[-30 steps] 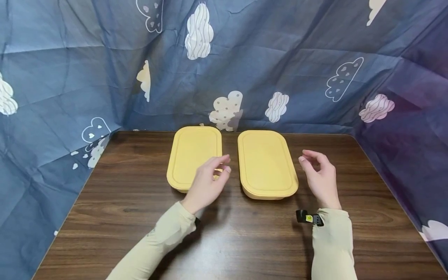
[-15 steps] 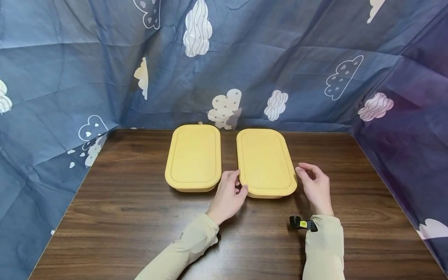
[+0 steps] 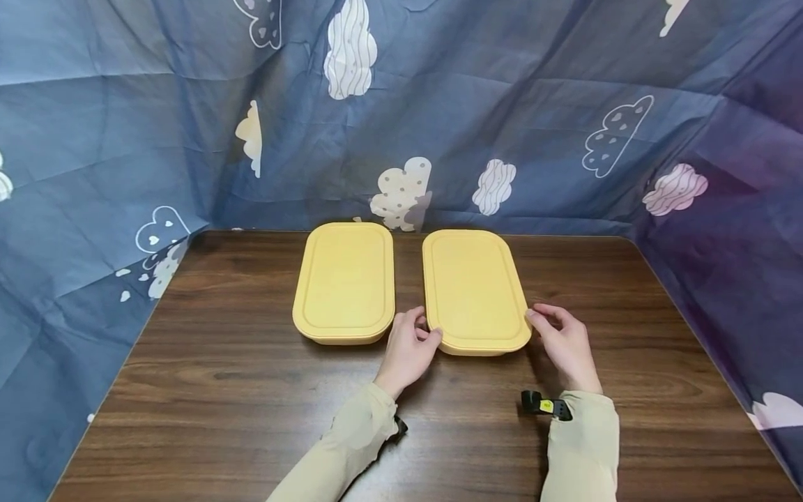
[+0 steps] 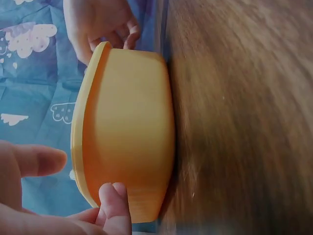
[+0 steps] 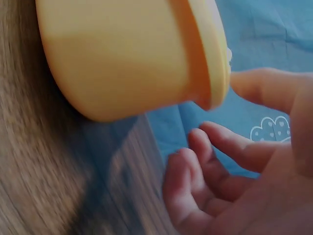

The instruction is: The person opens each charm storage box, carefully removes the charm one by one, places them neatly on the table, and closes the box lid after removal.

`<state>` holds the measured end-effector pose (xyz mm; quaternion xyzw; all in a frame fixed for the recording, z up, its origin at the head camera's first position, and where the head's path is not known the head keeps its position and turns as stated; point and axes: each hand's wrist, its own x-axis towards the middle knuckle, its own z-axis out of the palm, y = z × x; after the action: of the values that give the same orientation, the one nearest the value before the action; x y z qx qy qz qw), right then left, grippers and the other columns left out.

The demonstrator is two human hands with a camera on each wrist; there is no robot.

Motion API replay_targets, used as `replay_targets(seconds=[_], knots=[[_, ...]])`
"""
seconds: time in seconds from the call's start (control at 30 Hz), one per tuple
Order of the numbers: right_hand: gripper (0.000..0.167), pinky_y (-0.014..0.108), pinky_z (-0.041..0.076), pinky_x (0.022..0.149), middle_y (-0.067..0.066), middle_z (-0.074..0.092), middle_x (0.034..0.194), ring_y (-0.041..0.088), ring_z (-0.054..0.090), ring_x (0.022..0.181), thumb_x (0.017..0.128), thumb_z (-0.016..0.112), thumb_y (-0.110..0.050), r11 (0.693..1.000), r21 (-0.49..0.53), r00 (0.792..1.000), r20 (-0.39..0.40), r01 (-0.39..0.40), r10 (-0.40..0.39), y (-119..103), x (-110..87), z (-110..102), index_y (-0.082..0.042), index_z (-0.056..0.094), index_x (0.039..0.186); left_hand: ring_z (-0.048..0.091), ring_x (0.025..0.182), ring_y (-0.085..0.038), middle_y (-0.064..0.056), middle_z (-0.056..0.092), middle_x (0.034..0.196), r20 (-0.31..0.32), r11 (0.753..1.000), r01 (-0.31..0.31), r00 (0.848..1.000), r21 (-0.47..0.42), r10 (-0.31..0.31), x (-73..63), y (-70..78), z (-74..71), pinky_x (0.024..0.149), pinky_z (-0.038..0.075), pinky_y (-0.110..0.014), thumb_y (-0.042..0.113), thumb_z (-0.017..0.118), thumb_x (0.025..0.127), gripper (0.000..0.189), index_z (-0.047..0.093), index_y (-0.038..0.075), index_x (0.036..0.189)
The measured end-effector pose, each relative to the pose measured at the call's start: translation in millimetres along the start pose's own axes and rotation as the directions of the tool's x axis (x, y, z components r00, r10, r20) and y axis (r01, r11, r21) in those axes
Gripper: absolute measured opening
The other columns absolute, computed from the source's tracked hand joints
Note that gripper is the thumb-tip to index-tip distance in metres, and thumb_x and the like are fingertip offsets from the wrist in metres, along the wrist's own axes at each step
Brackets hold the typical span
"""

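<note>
Rightmost yellow box [image 3: 477, 289] sits near worktop's [image 3: 464, 446] far edge. Left hand [image 3: 404, 355] and right hand [image 3: 567, 348] loose at its sides, neither gripping. Lid [image 5: 213, 54] could pop off if lifted by rim alone.

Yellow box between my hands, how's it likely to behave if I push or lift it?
The yellow box probably stays stiff, since it keeps a crisp, undented shape. It seems unlikely to roll or tip, sitting low and broad on the table. Gripped there, the lid might lift, as its edge overhangs.

Containers [image 3: 343, 282] [image 3: 475, 289] abreast on table [image 3: 238, 418]
</note>
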<state>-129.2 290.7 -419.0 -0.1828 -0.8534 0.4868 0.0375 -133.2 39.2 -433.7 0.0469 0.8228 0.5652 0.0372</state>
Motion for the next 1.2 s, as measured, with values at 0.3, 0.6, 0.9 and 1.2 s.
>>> replay_targets(seconds=[0.3, 0.6, 0.9, 1.2], knots=[[0.058, 0.026, 0.056, 0.075, 0.024, 0.059, 0.125, 0.012, 0.064, 0.088, 0.096, 0.055, -0.043, 0.987, -0.112, 0.980, 0.176, 0.115, -0.094, 6, -1.6, -15, 0.002, 0.053, 0.133, 0.061, 0.085, -0.013, -0.012, 0.057, 0.113, 0.048, 1.000, 0.004, 0.999, -0.021, -0.003, 3.5, -2.1, -3.2, 0.070, 0.049, -0.020, 0.022, 0.068, 0.085, 0.052, 0.054, -0.001, 0.130], [0.053, 0.020, 0.053, 0.068, 0.022, 0.063, 0.113, 0.015, 0.064, 0.084, 0.094, 0.061, -0.037, 0.961, -0.174, 0.967, 0.176, 0.213, -0.182, 6, 1.3, -14, 0.003, 0.056, 0.128, 0.061, 0.087, -0.016, -0.012, 0.056, 0.111, 0.049, 1.000, -0.018, 0.999, -0.003, 0.018, 7.1, 1.1, -4.1, 0.071, 0.048, -0.018, 0.019, 0.070, 0.084, 0.052, 0.055, -0.003, 0.129], [0.056, 0.017, 0.051, 0.067, 0.023, 0.063, 0.113, 0.014, 0.062, 0.084, 0.093, 0.061, -0.039, 0.960, -0.190, 0.968, 0.185, 0.207, -0.172, 3, 1.4, -13, 0.003, 0.055, 0.129, 0.063, 0.093, -0.025, -0.013, 0.055, 0.111, 0.047, 0.999, -0.042, 0.998, 0.033, 0.041, 6.6, 0.2, -4.2, 0.074, 0.049, -0.021, 0.019, 0.069, 0.084, 0.052, 0.054, -0.003, 0.129], [0.055, 0.016, 0.049, 0.067, 0.022, 0.064, 0.113, 0.019, 0.059, 0.091, 0.093, 0.061, -0.039, 0.952, -0.212, 0.965, 0.185, 0.222, -0.184, 1, 0.6, -12, 0.003, 0.057, 0.127, 0.061, 0.092, -0.026, -0.014, 0.055, 0.109, 0.043, 0.997, -0.059, 0.997, 0.049, 0.057, 4.4, -0.6, -4.3, 0.077, 0.046, -0.021, 0.020, 0.068, 0.085, 0.049, 0.056, -0.001, 0.128]])
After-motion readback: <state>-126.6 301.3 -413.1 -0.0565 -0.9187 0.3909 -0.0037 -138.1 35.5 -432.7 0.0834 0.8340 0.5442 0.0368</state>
